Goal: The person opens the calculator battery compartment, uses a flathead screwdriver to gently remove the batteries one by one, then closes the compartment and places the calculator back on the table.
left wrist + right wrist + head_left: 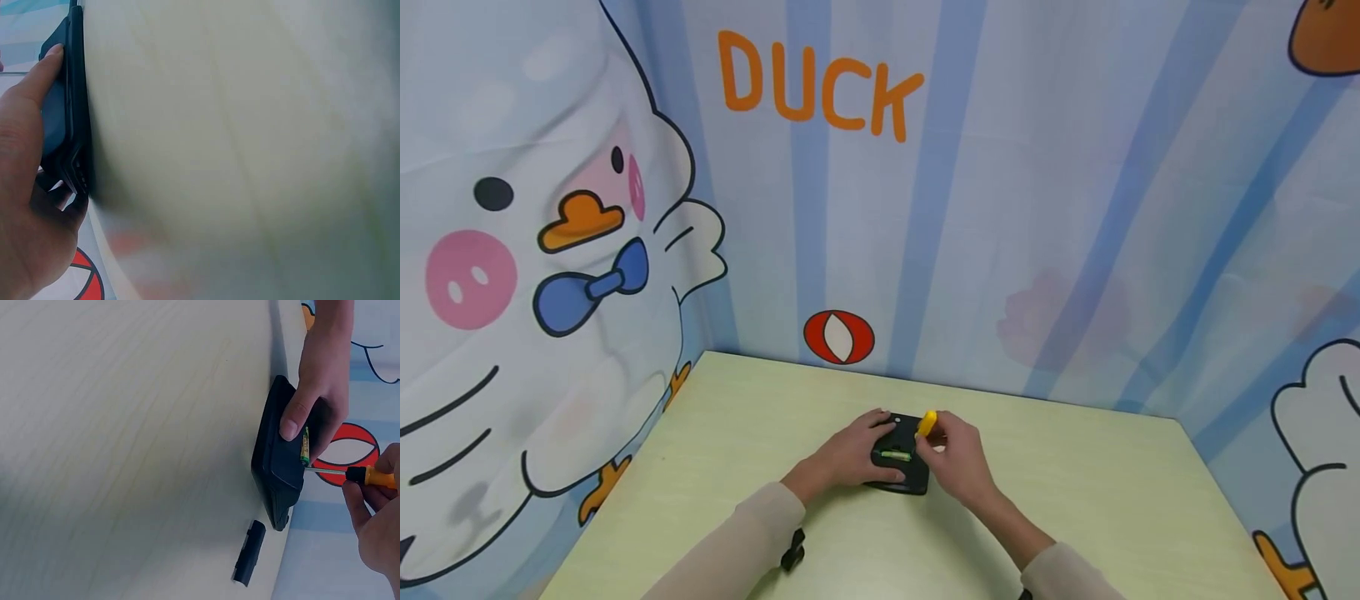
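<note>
A black device [914, 478], perhaps a calculator lying face down, is on the table with a small cell in its open slot. The cell is a slim green battery [305, 447] with a gold part. My left hand [852, 452] holds the device from its left side, thumb along the near part and fingers over the far part. In my right hand [958, 460] is a screwdriver [375, 477] with a yellow-orange handle and black collar, pinched between thumb and fingers. Its metal shaft reaches the slot at the battery's end. The left wrist view shows the device [76, 94] edge-on.
A small black battery cover [250, 553] lies on the table beside the device, hidden in the head view. The pale wooden table [760, 417] backs onto a blue-striped curtain [1045, 208] with duck drawings. A black strap piece [793, 552] hangs at the left sleeve.
</note>
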Tool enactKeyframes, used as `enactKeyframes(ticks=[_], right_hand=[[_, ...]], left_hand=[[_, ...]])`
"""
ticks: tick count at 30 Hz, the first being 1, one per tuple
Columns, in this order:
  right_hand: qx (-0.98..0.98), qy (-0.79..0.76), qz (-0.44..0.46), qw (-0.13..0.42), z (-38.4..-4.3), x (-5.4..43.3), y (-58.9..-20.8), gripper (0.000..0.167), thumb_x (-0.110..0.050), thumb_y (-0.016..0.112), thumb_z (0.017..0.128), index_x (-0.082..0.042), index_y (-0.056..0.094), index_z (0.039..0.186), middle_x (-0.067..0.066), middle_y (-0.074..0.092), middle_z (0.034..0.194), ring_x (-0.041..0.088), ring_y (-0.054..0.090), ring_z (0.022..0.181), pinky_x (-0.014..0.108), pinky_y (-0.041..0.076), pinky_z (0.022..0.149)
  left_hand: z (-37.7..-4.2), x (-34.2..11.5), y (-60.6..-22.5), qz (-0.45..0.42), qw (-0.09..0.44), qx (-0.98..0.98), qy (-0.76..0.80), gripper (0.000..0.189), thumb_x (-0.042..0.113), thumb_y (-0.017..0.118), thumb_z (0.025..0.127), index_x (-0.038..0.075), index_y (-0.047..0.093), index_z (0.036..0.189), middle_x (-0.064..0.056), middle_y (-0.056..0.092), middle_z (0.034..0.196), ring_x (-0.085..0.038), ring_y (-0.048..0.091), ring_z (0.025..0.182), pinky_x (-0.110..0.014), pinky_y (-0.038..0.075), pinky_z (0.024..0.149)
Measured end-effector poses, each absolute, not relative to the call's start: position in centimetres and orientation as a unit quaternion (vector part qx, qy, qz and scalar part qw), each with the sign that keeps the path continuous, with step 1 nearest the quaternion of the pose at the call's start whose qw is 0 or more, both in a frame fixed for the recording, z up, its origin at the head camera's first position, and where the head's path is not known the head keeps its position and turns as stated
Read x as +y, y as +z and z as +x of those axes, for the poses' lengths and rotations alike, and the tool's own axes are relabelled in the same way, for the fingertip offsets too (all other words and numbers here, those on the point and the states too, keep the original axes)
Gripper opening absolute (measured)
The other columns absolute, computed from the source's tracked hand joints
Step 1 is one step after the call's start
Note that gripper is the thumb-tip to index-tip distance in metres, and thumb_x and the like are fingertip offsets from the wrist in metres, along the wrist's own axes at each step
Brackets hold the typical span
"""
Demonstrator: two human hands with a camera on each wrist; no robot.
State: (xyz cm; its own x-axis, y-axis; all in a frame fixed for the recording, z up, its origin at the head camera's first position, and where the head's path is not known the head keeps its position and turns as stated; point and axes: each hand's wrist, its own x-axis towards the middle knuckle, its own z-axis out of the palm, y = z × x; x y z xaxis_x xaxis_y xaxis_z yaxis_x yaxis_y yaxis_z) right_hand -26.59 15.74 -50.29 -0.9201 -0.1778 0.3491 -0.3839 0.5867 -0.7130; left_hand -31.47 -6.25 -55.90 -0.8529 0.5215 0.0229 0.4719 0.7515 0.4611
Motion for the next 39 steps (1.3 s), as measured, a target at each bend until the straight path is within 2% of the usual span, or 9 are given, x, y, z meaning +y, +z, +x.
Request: enactKeyframes(ticks=[4, 8, 12, 18, 23, 32, 39], right_hand=[[-0.876, 0.465, 0.085, 0.099, -26.6, 16.4, -50.6, 0.014, -0.012, 0.075, 0.097, -0.003, 0.074, 0.108, 0.005, 0.073, 0.095, 0.019, 0.069, 0.085, 0.034, 0.062, 0.079], [-0.837, 0.544, 0.006, 0.059, -26.8, 17.3, -51.1, 0.02, -0.015, 0.071, 0.1, -0.001, 0.073, 0.114, 0.01, 0.074, 0.103, 0.023, 0.073, 0.092, 0.038, 0.061, 0.088], [-0.771, 0.636, -0.02, 0.024, -27.1, 17.9, -51.4, 0.029, -0.01, 0.068, 0.102, 0.008, 0.067, 0.124, 0.02, 0.07, 0.119, 0.03, 0.075, 0.108, 0.042, 0.059, 0.1], [-0.702, 0.711, -0.031, -0.007, -27.5, 18.9, -52.1, 0.035, -0.004, 0.065, 0.103, 0.015, 0.058, 0.133, 0.028, 0.061, 0.13, 0.03, 0.072, 0.113, 0.033, 0.06, 0.095], [-0.697, 0.717, -0.025, -0.016, -27.5, 19.4, -52.4, 0.035, -0.004, 0.065, 0.104, 0.017, 0.059, 0.131, 0.026, 0.064, 0.127, 0.028, 0.074, 0.109, 0.032, 0.061, 0.092], [-0.745, 0.667, -0.005, -0.009, -27.1, 19.7, -51.7, 0.03, -0.013, 0.072, 0.102, 0.008, 0.068, 0.124, 0.019, 0.07, 0.117, 0.029, 0.073, 0.102, 0.029, 0.062, 0.089], [-0.763, 0.646, -0.014, -0.011, -27.1, 19.9, -51.4, 0.031, -0.018, 0.073, 0.102, 0.006, 0.07, 0.121, 0.017, 0.071, 0.107, 0.024, 0.069, 0.089, 0.027, 0.061, 0.083]], left_hand=[[-31.3, -6.2, -55.9, 0.268, 0.051, 0.934, 0.232, 0.1, 0.074, 0.073, 0.087, 0.011, 0.048, 0.161, -0.007, 0.036, 0.17, -0.028, 0.033, 0.156, -0.049, 0.04, 0.121], [-31.3, -6.2, -55.9, 0.269, 0.047, 0.933, 0.232, 0.1, 0.072, 0.074, 0.087, 0.011, 0.048, 0.16, -0.007, 0.036, 0.17, -0.028, 0.032, 0.157, -0.048, 0.04, 0.121], [-31.3, -6.2, -55.8, 0.269, 0.044, 0.934, 0.231, 0.099, 0.071, 0.075, 0.087, 0.01, 0.048, 0.16, -0.008, 0.036, 0.17, -0.028, 0.032, 0.157, -0.047, 0.039, 0.121], [-31.2, -6.2, -55.6, 0.272, 0.047, 0.933, 0.231, 0.098, 0.07, 0.075, 0.088, 0.009, 0.048, 0.16, -0.008, 0.035, 0.17, -0.028, 0.031, 0.158, -0.048, 0.039, 0.121], [-31.3, -6.3, -55.7, 0.271, 0.047, 0.934, 0.228, 0.098, 0.07, 0.074, 0.088, 0.01, 0.047, 0.161, -0.008, 0.035, 0.17, -0.028, 0.031, 0.158, -0.047, 0.039, 0.121], [-31.5, -6.3, -55.9, 0.272, 0.044, 0.934, 0.227, 0.098, 0.071, 0.074, 0.088, 0.011, 0.048, 0.161, -0.007, 0.035, 0.17, -0.028, 0.031, 0.158, -0.047, 0.039, 0.122], [-31.4, -6.2, -55.9, 0.272, 0.044, 0.935, 0.224, 0.099, 0.071, 0.074, 0.087, 0.011, 0.048, 0.161, -0.007, 0.035, 0.17, -0.027, 0.031, 0.158, -0.047, 0.038, 0.122]])
